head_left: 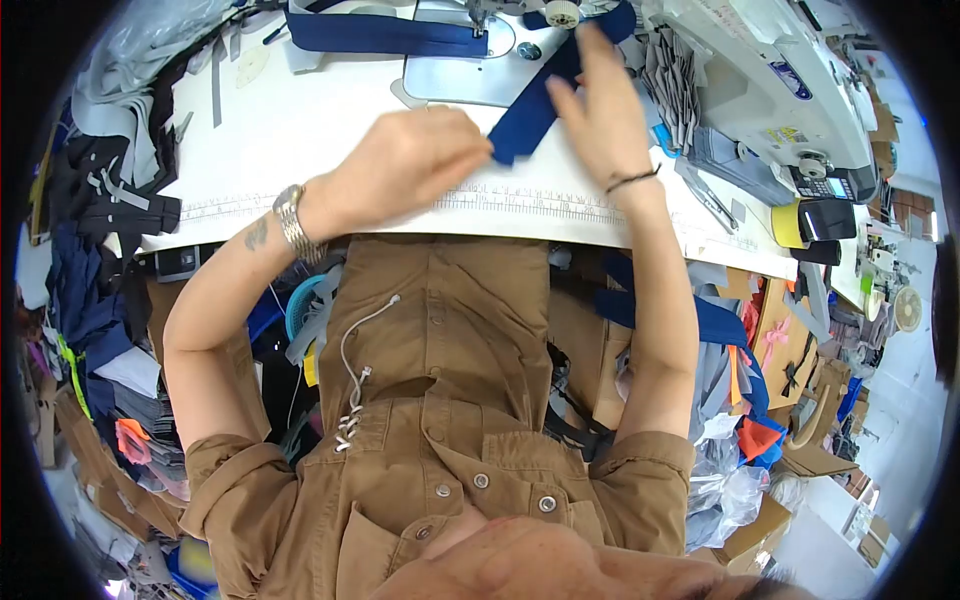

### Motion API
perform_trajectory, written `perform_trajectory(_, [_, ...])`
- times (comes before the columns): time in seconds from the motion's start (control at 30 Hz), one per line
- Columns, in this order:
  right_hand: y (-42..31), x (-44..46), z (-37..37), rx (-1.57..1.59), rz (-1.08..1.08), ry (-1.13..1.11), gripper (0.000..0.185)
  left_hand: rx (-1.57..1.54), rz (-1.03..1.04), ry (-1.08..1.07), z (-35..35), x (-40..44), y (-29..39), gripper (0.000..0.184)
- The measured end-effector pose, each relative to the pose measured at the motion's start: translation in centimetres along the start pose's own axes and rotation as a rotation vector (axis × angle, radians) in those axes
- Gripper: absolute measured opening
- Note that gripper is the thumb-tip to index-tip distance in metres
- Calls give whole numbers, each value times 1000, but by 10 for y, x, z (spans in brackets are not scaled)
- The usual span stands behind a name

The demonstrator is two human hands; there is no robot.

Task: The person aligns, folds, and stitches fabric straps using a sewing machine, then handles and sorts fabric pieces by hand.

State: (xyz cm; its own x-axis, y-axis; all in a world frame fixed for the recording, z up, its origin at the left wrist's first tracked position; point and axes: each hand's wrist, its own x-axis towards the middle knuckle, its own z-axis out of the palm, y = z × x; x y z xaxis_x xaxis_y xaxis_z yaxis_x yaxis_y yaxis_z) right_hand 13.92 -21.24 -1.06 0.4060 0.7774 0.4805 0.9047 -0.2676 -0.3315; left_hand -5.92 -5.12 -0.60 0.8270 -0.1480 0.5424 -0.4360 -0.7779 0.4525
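Note:
A dark blue fabric strip (532, 112) lies slantwise on the white sewing table, its near end between my two hands. My left hand (425, 160) is closed, with its fingertips pinching the lower left corner of that strip. My right hand (603, 118) rests over the strip's right edge, fingers spread and pointing away from me. Another dark blue strip (390, 35) runs to the sewing machine's needle area (478, 30), beyond my left hand. The machine's metal plate (450, 80) sits partly under the slanted strip.
A printed ruler (520, 205) runs along the table's front edge. Stacked grey pieces (735, 165) and metal scissors or tweezers (708, 198) lie at the right. The machine head (770, 90) stands at upper right. Dark and grey fabrics (125, 190) crowd the left.

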Motion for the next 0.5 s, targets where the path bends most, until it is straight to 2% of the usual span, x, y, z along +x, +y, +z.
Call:
perform_trajectory(0.07, [27, 25, -7, 409, 558, -134, 71, -134, -237, 51, -9, 9, -15, 13])
perform_trajectory(0.1, [29, 29, -6, 417, 396, 81, 75, -165, -279, 61, -12, 12, -19, 13])
perform_trajectory(0.17, [15, 21, -17, 310, 415, 79, 53, -226, -362, 90, -17, 16, -30, 13])
perform_trajectory(0.2, [12, 13, -14, 342, 298, 206, 40, -223, -368, 79, -19, 18, -34, 13])
perform_trajectory(0.27, [-20, -2, -28, 354, 230, 102, 38, -227, -387, 57, -18, 19, -38, 13])
perform_trajectory(0.33, [-59, -9, -26, 422, 134, 141, 37, -268, -397, 117, -12, 21, -38, 12])
perform_trajectory(0.43, [-79, -1, -12, 673, 261, 102, 36, -268, -358, 138, -9, 23, -35, 11])
perform_trajectory(0.5, [-66, 6, 0, 833, 322, -28, 36, -267, -311, 154, -12, 23, -34, 11])
